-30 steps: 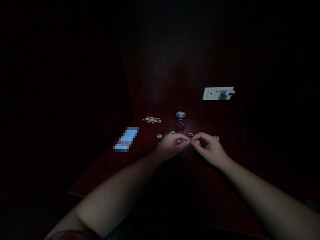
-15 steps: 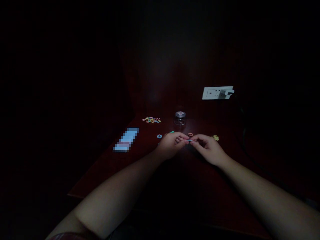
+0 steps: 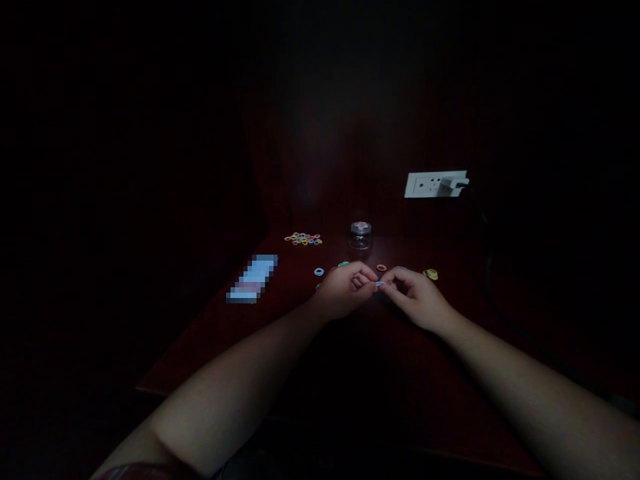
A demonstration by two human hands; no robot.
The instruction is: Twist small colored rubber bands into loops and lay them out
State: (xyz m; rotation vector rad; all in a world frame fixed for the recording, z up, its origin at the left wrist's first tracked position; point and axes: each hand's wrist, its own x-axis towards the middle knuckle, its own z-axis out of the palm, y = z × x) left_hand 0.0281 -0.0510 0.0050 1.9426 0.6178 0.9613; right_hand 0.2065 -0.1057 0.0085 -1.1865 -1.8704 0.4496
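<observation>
Over the table, nearer than the lidded jar, a small blue band lies pinched between fingertips of the left hand and right hand, presumably light, soft and stretchy, best grasped at 2 opposite edges.

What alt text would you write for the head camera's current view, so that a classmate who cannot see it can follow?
Two bare hands, left and right, pinch a small light-blue band above a dark red table. Beyond them are a lidded clear jar and a pile of colourful bands; a pixelated rectangle lies at left.
</observation>
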